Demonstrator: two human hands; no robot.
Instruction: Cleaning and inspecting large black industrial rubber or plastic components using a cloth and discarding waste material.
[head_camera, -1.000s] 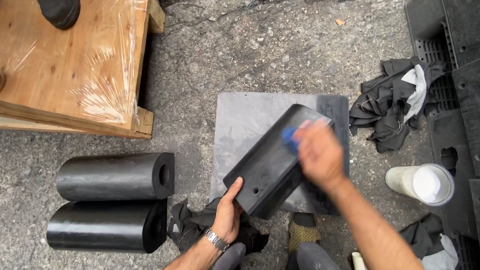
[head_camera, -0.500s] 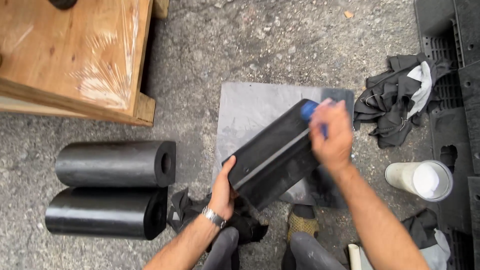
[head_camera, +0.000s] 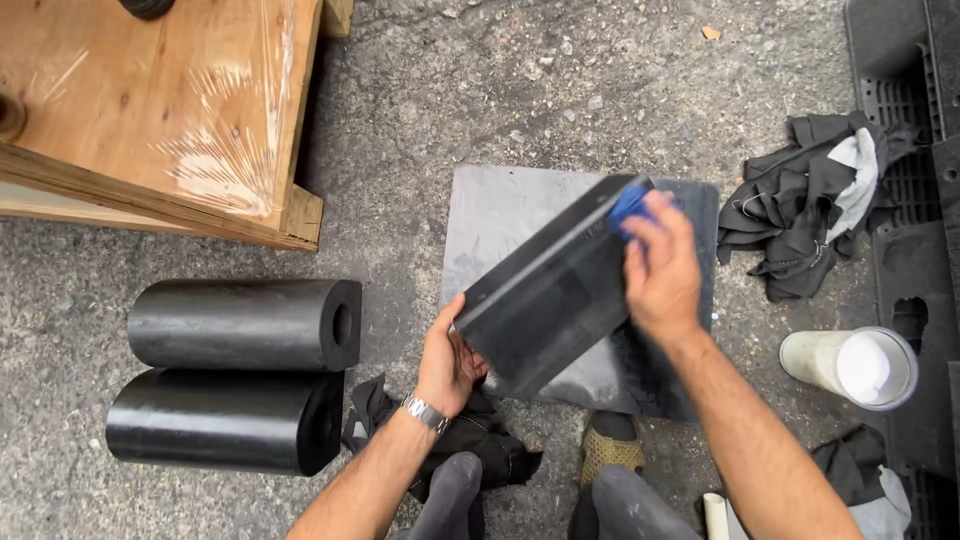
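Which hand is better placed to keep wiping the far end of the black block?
The right hand, probably. It already presses the blue pad onto the far end of the black block, while the left hand grips the near corner, steadying it over the grey mat.

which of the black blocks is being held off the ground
The flat-sided block over the grey mat, gripped by the left hand. The two round blocks lie untouched on the concrete.

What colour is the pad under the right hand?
Blue; the pad peeks out above the right hand in the head view.
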